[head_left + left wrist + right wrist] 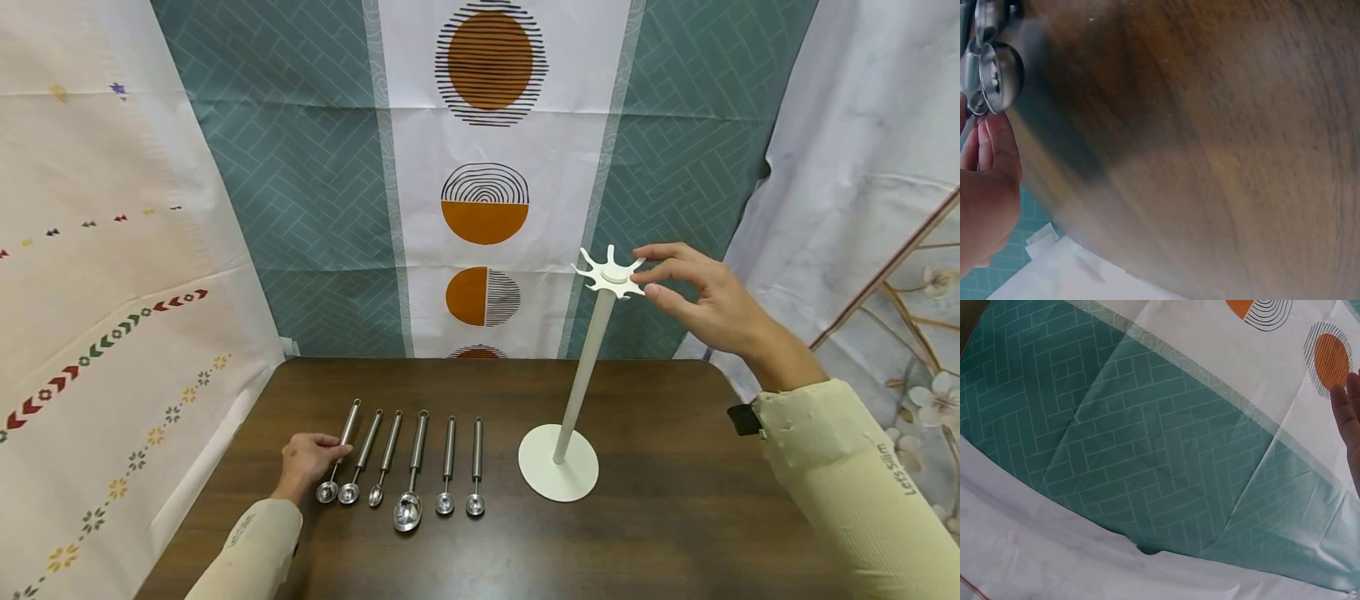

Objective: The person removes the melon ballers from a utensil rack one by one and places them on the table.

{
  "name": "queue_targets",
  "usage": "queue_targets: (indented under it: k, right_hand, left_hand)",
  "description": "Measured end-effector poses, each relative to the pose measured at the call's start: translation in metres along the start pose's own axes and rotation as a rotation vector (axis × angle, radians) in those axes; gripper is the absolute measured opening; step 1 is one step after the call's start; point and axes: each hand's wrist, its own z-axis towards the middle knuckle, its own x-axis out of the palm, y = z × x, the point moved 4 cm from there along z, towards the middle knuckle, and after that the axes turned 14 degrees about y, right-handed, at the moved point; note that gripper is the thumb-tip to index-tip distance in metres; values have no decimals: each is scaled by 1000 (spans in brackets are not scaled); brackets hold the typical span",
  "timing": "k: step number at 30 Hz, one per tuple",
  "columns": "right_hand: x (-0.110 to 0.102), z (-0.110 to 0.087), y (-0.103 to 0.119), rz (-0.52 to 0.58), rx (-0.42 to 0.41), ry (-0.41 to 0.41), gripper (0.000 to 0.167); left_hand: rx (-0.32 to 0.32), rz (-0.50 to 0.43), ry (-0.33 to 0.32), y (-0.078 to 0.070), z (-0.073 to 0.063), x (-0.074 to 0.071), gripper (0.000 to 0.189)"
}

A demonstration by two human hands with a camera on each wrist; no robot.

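Note:
Six-odd steel scoops lie side by side on the brown table, handles pointing away. My left hand (309,460) pinches the handle of the leftmost one, a melon baller (327,492) with a small round bowl. In the left wrist view its bowl (1005,78) shows just past the fingers (1002,140). Beside it lie another round-bowled baller (348,493), a narrow one (376,496) and a large oval scoop (407,511). On the right, my right hand (701,292) is raised with extended fingers at the hooked top of a white stand (579,392); whether they touch it is unclear.
Two more small ballers, one nearer the middle (445,503) and one at the row's right end (475,504), lie left of the stand's round base (558,483). Patterned cloths hang behind and beside the wooden table (480,567).

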Motion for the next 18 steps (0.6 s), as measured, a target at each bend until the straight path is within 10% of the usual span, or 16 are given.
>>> queue_targets:
  k: [18]
  right_hand:
    - [1, 0, 0, 1, -13, -2, 23]
  left_hand:
    - [-23, 42, 64, 7, 11, 6, 27]
